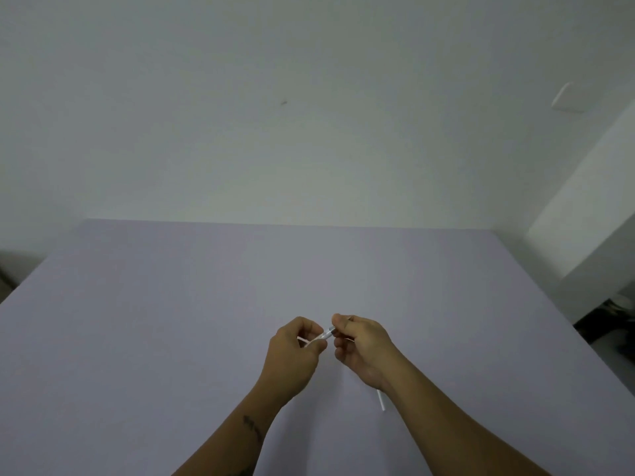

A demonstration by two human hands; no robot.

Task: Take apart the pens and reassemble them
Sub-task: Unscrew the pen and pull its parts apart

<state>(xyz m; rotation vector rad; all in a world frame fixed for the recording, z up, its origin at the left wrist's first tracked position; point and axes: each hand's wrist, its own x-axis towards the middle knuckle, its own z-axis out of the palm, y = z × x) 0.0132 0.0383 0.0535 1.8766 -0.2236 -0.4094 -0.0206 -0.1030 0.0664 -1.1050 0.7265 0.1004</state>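
Both hands meet above the middle of the pale lilac table (171,321). My left hand (292,352) is closed around a white pen barrel (323,336) that slants up to the right. My right hand (360,348) pinches the grey tip end (332,329) of that same pen between thumb and forefinger. A thin white piece (302,339) pokes out on the left of my left hand's fingers. Another white pen part (381,400) lies on the table, partly hidden under my right wrist.
The table's far edge meets a plain white wall (309,132). A white wall corner (584,207) juts in at the right, with dark objects (615,317) on the floor beyond the table's right edge.
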